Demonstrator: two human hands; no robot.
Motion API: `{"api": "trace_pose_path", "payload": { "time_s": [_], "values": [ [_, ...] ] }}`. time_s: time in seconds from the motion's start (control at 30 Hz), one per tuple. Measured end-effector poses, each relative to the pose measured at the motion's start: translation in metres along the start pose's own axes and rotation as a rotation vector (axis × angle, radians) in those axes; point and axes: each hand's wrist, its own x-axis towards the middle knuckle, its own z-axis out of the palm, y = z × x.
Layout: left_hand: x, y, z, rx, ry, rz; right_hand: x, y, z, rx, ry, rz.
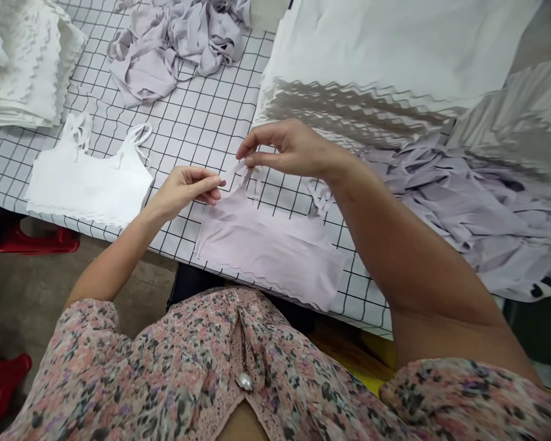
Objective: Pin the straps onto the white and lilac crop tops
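Observation:
A pale lilac bra top [275,245] lies flat at the front edge of the table, its thin straps toward the far side. My right hand [284,147] pinches the raised left strap [247,176] of this top between thumb and fingertips. My left hand [190,188] is closed in a pinch beside the same strap, just above the top's left corner; the strap seems to run to its fingertips. Partly behind my right forearm, the other strap [320,197] lies in a loose loop. A white bra top [92,177] lies flat to the left, apart from both hands.
The table wears a white cloth with a black grid [183,125]. A lilac garment heap [179,46] lies at the back, and another lilac pile [477,202] at right. White wavy-edged fabric stacks [395,49] stand back right and far left. Red stools [37,239] stand below.

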Motion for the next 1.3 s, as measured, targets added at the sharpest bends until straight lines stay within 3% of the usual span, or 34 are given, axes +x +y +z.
{"api": "trace_pose_path", "payload": {
  "time_s": [0.2, 0.4, 0.57, 0.73, 0.9, 1.3],
  "values": [
    [-0.004, -0.002, -0.011, -0.004, 0.045, -0.065, 0.015, 0.016, 0.004, 0.101, 0.034, 0.056],
    [-0.011, -0.008, -0.007, -0.064, 0.096, -0.072, 0.009, 0.039, -0.001, 0.060, 0.064, 0.031],
    [-0.010, -0.012, 0.011, -0.114, 0.115, -0.082, -0.004, 0.039, 0.010, -0.047, 0.141, -0.011],
    [-0.003, -0.015, 0.038, -0.109, 0.146, 0.054, -0.031, 0.015, 0.044, 0.128, 0.072, -0.053],
    [-0.003, -0.019, 0.060, -0.210, 0.105, 0.048, -0.057, 0.013, 0.055, 0.123, 0.284, 0.006],
    [0.000, -0.038, 0.090, -0.217, 0.201, 0.057, -0.086, 0.028, 0.069, 0.265, 0.484, 0.098]
  ]
}}
